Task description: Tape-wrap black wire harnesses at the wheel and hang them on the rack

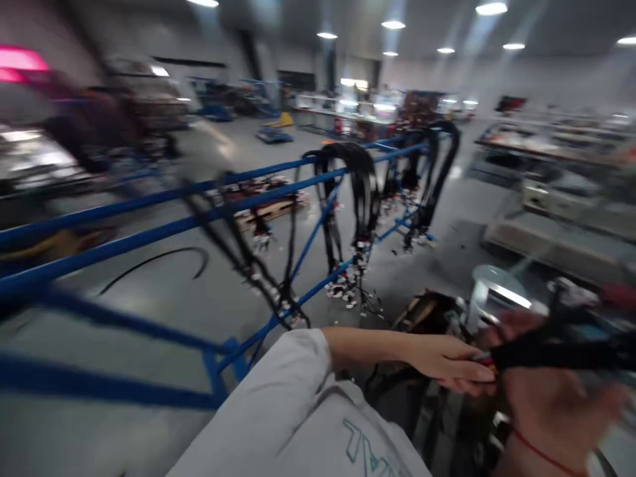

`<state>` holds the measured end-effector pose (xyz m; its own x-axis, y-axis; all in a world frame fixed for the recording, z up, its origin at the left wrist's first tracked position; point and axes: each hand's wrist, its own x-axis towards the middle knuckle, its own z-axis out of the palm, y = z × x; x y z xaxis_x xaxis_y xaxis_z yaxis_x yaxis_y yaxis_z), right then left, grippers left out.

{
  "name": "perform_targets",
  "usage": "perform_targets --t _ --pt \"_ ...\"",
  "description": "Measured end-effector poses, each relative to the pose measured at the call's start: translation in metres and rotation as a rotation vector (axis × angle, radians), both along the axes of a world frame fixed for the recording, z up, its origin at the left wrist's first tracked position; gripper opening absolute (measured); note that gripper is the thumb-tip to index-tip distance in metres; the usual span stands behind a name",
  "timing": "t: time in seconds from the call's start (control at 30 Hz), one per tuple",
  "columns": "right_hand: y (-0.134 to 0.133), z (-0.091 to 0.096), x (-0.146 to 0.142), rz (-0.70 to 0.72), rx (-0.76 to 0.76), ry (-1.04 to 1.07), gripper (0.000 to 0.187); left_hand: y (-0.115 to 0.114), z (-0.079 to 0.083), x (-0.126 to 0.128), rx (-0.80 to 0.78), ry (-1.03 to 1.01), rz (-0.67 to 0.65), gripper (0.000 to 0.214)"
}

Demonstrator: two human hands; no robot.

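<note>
A black wiring harness (556, 354) stretches in from the right edge, with coloured wires showing at its left end. My left hand (452, 364), reaching across from the left, is closed on that end, thumb on top. My right hand (551, 411), blurred by motion, is palm up at the lower right with a red string round its wrist. Its thumb sticks out to the right and its fingers extend beyond the harness, which crosses over the palm without being gripped.
A long blue metal rack (163, 228) runs away from the lower left, with black harnesses (358, 179) draped over its rails. To the right stand a round metal container (501, 291) and worktables (551, 149). A loose cable (159, 255) shows near the rack's left part.
</note>
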<state>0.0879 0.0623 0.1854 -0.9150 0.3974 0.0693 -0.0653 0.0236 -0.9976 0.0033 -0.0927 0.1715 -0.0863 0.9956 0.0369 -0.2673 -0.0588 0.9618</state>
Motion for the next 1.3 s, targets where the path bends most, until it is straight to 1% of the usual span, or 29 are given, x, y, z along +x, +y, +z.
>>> perform_targets --t 0.03,0.07,0.1,0.13,0.2,0.23,0.27,0.3,0.37,0.4,0.47,0.53,0.57,0.6,0.63,0.67,0.73,0.8,0.87,0.9,0.93,0.97,1.03,1.1,1.13,1.17,1.2,1.23,1.3 --pt "-0.002 0.0 0.005 -0.037 -0.131 0.052 0.071 0.005 0.002 0.006 -0.033 0.087 0.003 0.042" --pt "-0.004 0.0 0.009 -0.051 -0.269 0.111 0.063 0.009 0.003 0.01 -0.049 0.152 -0.045 0.048" --pt "-0.005 -0.001 0.013 -0.046 -0.394 0.165 0.053 0.014 0.002 0.013 -0.053 0.171 -0.145 0.053" --pt "-0.006 -0.003 0.016 -0.027 -0.48 0.216 0.049 0.019 -0.002 0.015 -0.053 0.134 -0.273 0.058" --pt "-0.004 -0.005 0.021 0.023 -0.588 0.329 0.052 0.031 -0.014 0.019 -0.096 -0.042 -0.533 0.063" --pt "-0.002 -0.005 0.024 0.054 -0.629 0.398 0.054 0.037 -0.023 0.023 -0.15 -0.11 -0.602 0.063" --pt "0.001 -0.005 0.026 0.075 -0.659 0.46 0.055 0.043 -0.032 0.028 -0.221 -0.127 -0.59 0.062" --pt "0.004 -0.004 0.029 0.074 -0.674 0.503 0.055 0.048 -0.041 0.033 -0.293 -0.075 -0.51 0.06" --pt "0.012 -0.002 0.034 -0.015 -0.666 0.517 0.053 0.056 -0.055 0.04 -0.388 0.127 -0.27 0.06" --pt "0.016 -0.003 0.034 -0.116 -0.646 0.494 0.053 0.06 -0.059 0.042 -0.398 0.235 -0.171 0.057" --pt "0.021 -0.009 0.031 -0.418 -0.59 0.439 0.054 0.066 -0.061 0.039 -0.353 0.473 -0.058 0.042" --pt "0.022 -0.019 0.025 -0.745 -0.521 0.42 0.058 0.07 -0.058 0.03 -0.273 0.717 -0.021 0.022" --pt "0.021 -0.024 0.023 -0.874 -0.49 0.419 0.059 0.07 -0.055 0.024 -0.228 0.813 -0.023 0.014" --pt "0.018 -0.027 0.022 -0.96 -0.463 0.422 0.058 0.07 -0.053 0.017 -0.182 0.848 -0.046 0.012" --pt "0.013 -0.027 0.023 -1.002 -0.442 0.428 0.056 0.068 -0.051 0.011 -0.144 0.796 -0.104 0.016" --pt "0.008 -0.024 0.027 -1.006 -0.433 0.432 0.052 0.065 -0.049 0.004 -0.114 0.677 -0.197 0.023" --pt "-0.006 -0.009 0.042 -0.929 -0.469 0.441 0.039 0.061 -0.049 -0.008 -0.103 0.343 -0.449 0.038" --pt "-0.02 0.013 0.061 -0.827 -0.535 0.489 0.029 0.056 -0.052 -0.018 -0.17 0.022 -0.765 0.052" --pt "-0.031 0.033 0.077 -0.763 -0.56 0.551 0.028 0.052 -0.058 -0.023 -0.261 -0.192 -1.047 0.061" --pt "-0.034 0.04 0.082 -0.762 -0.548 0.571 0.029 0.049 -0.061 -0.023 -0.301 -0.247 -1.141 0.062" --pt "-0.035 0.044 0.085 -0.78 -0.526 0.579 0.031 0.045 -0.064 -0.023 -0.33 -0.26 -1.185 0.061" --pt "-0.035 0.046 0.086 -0.816 -0.5 0.578 0.033 0.042 -0.067 -0.022 -0.34 -0.222 -1.167 0.059" --pt "-0.029 0.041 0.084 -0.958 -0.431 0.579 0.036 0.036 -0.068 -0.018 -0.315 -0.065 -1.006 0.053" --pt "-0.021 0.032 0.078 -1.152 -0.343 0.592 0.039 0.034 -0.066 -0.015 -0.265 0.071 -0.799 0.046" --pt "-0.019 0.028 0.076 -1.222 -0.31 0.594 0.04 0.035 -0.063 -0.013 -0.24 0.114 -0.73 0.043" --pt "-0.018 0.026 0.074 -1.249 -0.293 0.591 0.041 0.037 -0.059 -0.013 -0.218 0.133 -0.709 0.042" --pt "-0.019 0.026 0.074 -1.23 -0.291 0.586 0.041 0.04 -0.056 -0.012 -0.203 0.13 -0.728 0.044" --pt "-0.022 0.029 0.074 -1.171 -0.296 0.582 0.041 0.043 -0.052 -0.011 -0.193 0.115 -0.77 0.047" --pt "-0.035 0.04 0.078 -1.011 -0.295 0.588 0.039 0.046 -0.044 -0.007 -0.196 0.035 -0.885 0.057"
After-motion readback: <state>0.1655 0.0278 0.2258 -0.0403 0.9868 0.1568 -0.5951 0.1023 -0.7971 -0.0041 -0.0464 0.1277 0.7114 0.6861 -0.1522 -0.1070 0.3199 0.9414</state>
